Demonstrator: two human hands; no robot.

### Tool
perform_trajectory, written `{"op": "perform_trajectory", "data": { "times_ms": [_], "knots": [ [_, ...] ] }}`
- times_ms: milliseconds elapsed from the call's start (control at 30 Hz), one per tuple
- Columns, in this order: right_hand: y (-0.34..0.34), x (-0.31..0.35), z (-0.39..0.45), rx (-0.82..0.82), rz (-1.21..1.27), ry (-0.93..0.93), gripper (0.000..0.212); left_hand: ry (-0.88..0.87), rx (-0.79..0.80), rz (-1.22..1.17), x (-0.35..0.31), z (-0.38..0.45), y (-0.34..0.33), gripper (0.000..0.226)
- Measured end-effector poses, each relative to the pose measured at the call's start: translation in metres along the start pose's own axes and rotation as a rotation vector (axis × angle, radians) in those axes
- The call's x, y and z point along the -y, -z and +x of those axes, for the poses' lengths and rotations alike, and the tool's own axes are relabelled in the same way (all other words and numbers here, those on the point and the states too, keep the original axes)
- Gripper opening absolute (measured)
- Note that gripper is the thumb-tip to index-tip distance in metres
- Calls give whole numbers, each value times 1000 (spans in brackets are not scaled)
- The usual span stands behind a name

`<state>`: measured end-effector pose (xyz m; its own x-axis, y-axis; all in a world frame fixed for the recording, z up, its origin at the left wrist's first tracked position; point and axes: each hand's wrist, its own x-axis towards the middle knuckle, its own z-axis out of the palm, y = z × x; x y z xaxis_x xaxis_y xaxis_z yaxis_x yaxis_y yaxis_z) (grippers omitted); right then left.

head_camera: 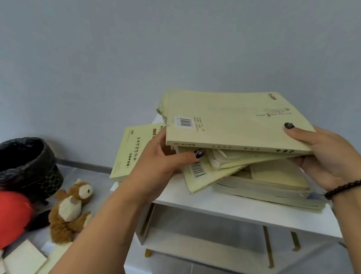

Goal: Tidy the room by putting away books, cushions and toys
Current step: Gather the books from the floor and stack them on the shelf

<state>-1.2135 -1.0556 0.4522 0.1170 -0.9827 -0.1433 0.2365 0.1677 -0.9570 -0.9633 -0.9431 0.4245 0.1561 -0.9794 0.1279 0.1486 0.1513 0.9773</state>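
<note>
Gripping one book point(234, 120), two hands, left hand point(164, 159), right hand point(327, 155)

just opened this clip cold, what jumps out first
Two hands, left hand and right hand, hold a pale yellow book over a messy book stack on a white side table. Lower left on the floor lies a brown plush toy beside a black bin.

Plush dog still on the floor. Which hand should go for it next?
Probably the left. The plush dog lies on the floor to the left, below the left hand. The right hand grips the top book at the table's far side.
</note>
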Motion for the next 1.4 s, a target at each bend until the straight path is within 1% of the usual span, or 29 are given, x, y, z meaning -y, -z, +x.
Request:
{"op": "perform_trajectory", "data": {
  "times_ms": [100,167,267,333,433,467,500,533,567,600,633,667,700,733,767,800,833,900,933,967,1033,1067,1133,1167,1233,1333,1400],
  "knots": [
    [-20,0,2,-3,26,45,28,-17,-53,-125,-2,12,19,70],
    [-38,-4,1,-14,17,72,27,-41,-98,-128,-3,18,31,70],
    [-67,-18,-1,-15,-38,87,21,-58,-224,-153,-3,21,51,52],
    [-86,-29,-2,15,-88,88,17,-53,-306,-211,-3,20,67,46],
    [-108,-46,0,86,-149,91,19,-38,-416,-277,-2,13,92,48],
    [-113,-50,0,109,-171,79,21,-22,-451,-265,-1,11,99,45],
    [-118,-57,2,125,-200,64,22,-1,-486,-211,-1,7,106,40],
    [-122,-62,3,135,-245,57,26,22,-522,-109,0,4,114,34],
    [-124,-66,3,143,-327,61,36,47,-542,26,2,0,118,30],
    [-125,-68,3,147,-434,73,54,77,-561,171,6,-3,125,26],
    [-126,-69,4,154,-539,78,77,107,-563,291,8,-7,129,25],
    [-124,-70,5,169,-620,74,95,141,-560,388,10,-10,131,30],
    [-122,-70,7,181,-677,67,105,178,-558,465,11,-13,132,47],
    [-122,-69,7,181,-714,58,107,211,-567,526,11,-15,133,70],
    [-123,-67,5,174,-744,49,104,232,-591,581,9,-16,133,91],
    [-126,-65,1,164,-761,54,94,233,-615,663,8,-18,133,103],
    [-127,-64,-1,161,-780,63,78,206,-629,776,6,-19,132,107],
    [-129,-66,-5,168,-810,98,44,114,-600,1062,2,-22,123,99],
    [-129,-68,-5,168,-835,110,37,64,-570,1202,3,-22,117,94],
    [-129,-68,-7,171,-862,115,36,19,-527,1334,4,-20,109,91],
    [-130,-69,-9,183,-889,135,58,-48,-375,1564,10,-14,95,86],
    [-130,-70,-11,181,-893,151,64,-64,-289,1630,13,-11,89,83],
    [-128,-69,-15,187,-882,198,66,-45,-185,1643,14,-6,87,76],
    [-127,-69,-18,192,-878,214,65,-27,-179,1608,12,-4,89,72],
    [-123,-69,-24,203,-880,247,63,-46,-228,1521,7,-3,97,64],
    [-116,-69,-32,206,-896,310,60,-78,-290,1497,0,-5,100,54],
    [-111,-72,-38,219,-955,363,63,-109,-333,1482,-3,-4,100,53]
  ]
}}
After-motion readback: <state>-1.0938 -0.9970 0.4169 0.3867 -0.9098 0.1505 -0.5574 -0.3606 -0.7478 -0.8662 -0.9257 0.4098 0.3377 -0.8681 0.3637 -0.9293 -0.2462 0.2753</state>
